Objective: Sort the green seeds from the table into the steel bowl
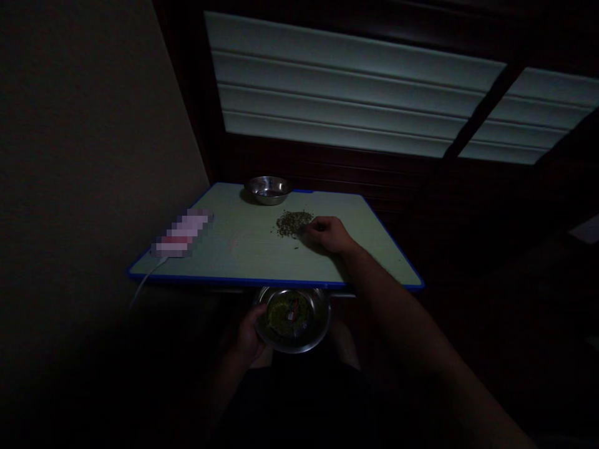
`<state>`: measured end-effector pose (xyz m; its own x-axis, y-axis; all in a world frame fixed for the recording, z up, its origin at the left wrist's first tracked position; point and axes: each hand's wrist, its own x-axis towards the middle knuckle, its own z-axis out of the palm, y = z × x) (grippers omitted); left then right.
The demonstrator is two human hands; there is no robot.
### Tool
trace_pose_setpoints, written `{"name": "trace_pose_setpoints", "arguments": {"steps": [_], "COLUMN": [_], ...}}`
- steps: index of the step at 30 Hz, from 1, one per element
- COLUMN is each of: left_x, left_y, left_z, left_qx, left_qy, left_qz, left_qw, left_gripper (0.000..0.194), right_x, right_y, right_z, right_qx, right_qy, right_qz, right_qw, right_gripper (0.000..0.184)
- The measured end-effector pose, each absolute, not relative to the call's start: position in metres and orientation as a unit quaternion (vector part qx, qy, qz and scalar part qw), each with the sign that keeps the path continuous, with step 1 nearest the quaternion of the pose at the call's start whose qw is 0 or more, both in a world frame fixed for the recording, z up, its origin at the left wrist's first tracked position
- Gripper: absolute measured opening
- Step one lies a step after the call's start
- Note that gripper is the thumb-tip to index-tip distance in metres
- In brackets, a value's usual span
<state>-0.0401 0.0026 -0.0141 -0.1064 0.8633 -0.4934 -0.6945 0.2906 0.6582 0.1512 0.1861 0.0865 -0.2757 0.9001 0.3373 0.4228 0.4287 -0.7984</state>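
Observation:
My left hand [251, 332] grips the left rim of a shiny metal bowl [314, 340], held over my lap just below the table's front edge. Inside the bowl lies a green, grainy mass [281, 312] with a small coloured label on it, possibly in clear plastic. On the table, my right hand [331, 233] has its fingers pinched together at the right edge of a loose pile of small dark green grains [291, 221]. Whatever is between those fingertips is too dark and small to make out.
The pale table [253, 255] has a blue rim. A second metal bowl [268, 191] stands at its back edge. At the left lies a blurred-out pinkish object [182, 234] with a white cable [146, 279] hanging off the edge. A wall and slatted panes [337, 93] surround the dim space.

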Motion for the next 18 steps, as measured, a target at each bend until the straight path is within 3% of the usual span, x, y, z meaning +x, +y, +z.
{"name": "trace_pose_setpoints", "arguments": {"steps": [18], "left_x": [-0.0407], "left_y": [0.0027], "left_z": [-0.0137], "left_qx": [0.095], "left_qy": [0.448], "left_qz": [0.586], "left_qw": [0.669], "left_gripper": [0.021], "right_x": [0.1525], "right_y": [0.1844], "right_z": [0.0900], "right_qx": [-0.441], "right_qy": [-0.736], "right_qz": [0.298], "right_qw": [0.418], "right_gripper": [0.017]}}
